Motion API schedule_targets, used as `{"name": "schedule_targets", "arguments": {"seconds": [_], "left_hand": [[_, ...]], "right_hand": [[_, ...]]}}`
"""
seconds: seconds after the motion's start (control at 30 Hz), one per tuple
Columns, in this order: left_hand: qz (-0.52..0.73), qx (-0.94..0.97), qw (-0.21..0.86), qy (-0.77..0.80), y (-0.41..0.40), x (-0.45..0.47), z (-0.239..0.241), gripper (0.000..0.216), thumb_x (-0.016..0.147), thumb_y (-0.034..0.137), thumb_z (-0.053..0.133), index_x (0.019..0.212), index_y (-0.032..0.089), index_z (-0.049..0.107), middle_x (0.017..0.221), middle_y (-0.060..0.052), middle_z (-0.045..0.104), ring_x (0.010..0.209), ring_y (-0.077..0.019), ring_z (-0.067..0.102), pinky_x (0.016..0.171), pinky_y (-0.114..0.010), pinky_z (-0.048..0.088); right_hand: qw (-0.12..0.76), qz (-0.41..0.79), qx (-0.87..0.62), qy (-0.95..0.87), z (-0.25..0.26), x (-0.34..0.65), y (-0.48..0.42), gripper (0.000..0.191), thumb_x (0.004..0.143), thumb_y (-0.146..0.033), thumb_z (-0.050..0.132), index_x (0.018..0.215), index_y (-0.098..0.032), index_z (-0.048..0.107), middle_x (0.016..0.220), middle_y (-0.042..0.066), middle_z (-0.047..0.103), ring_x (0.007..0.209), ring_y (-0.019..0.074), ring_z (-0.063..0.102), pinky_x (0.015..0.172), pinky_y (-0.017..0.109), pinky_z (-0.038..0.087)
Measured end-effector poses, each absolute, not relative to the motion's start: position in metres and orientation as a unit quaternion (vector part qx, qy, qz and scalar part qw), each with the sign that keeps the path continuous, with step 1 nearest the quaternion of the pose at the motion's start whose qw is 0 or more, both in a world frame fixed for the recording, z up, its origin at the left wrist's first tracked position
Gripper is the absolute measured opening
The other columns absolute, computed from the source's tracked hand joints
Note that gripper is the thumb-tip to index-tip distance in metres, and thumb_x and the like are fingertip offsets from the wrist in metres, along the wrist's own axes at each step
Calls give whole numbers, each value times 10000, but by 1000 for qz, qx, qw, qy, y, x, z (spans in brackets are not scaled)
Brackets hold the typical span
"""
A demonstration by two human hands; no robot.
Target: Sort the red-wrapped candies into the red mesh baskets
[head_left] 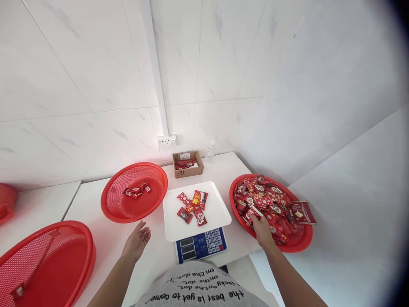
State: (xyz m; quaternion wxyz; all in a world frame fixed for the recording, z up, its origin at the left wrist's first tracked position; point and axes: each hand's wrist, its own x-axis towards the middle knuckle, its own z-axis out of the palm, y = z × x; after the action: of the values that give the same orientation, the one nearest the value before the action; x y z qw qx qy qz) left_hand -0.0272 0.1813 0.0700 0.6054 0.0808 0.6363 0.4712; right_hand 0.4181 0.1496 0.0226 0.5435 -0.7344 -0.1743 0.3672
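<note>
My left hand (138, 241) hovers over the white table, palm turned inward, fingers apart and holding nothing. Close in front of it is a red plastic basket (110, 209) with a few small wrapped candies (137, 190). My right hand (262, 230) reaches into another red basket (305, 245), heaped with red snack packets (276, 198). Its fingers are closed at a small red packet (249, 217) with a white edge, partly hidden by the hand. Between my hands, a white tray (174, 230) on a blue digital scale (201, 246) bears several red packets (193, 207).
A small cardboard box (189, 171) with red packets stands against the wall, beside a clear plastic bottle (210, 151). At the lower left is another red basket (86, 251). A flat dark red package (303, 212) lies over the right basket's rim. A wall socket (166, 141) sits above the table.
</note>
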Motion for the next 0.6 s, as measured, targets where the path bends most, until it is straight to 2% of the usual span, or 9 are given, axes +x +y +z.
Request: {"name": "schedule_targets", "arguments": {"seconds": [0.27, 0.43, 0.6], "left_hand": [[507, -22, 590, 628, 212, -37, 81, 231, 829, 285, 553, 646, 150, 510, 609, -13, 545, 534, -85, 555, 531, -194, 500], [512, -15, 554, 656, 211, -62, 87, 162, 798, 174, 581, 656, 156, 504, 573, 2, 540, 501, -87, 538, 509, -201, 494], [489, -21, 531, 692, 174, -104, 89, 130, 793, 165, 559, 675, 168, 506, 585, -2, 540, 513, -108, 554, 512, -222, 507]], "right_hand": [[535, 337, -746, -211, 25, 416, 148, 444, 587, -401, 633, 959, -168, 563, 738, -15, 625, 620, 157, 599, 595, 303, 523], [537, 335, -746, -207, 29, 414, 149, 397, 574, -417, 629, 885, -181, 563, 690, -26, 613, 595, 163, 598, 578, 305, 521], [540, 342, -744, -198, 31, 414, 148, 370, 559, -413, 641, 852, -199, 564, 704, -17, 626, 633, 181, 610, 569, 303, 520]]}}
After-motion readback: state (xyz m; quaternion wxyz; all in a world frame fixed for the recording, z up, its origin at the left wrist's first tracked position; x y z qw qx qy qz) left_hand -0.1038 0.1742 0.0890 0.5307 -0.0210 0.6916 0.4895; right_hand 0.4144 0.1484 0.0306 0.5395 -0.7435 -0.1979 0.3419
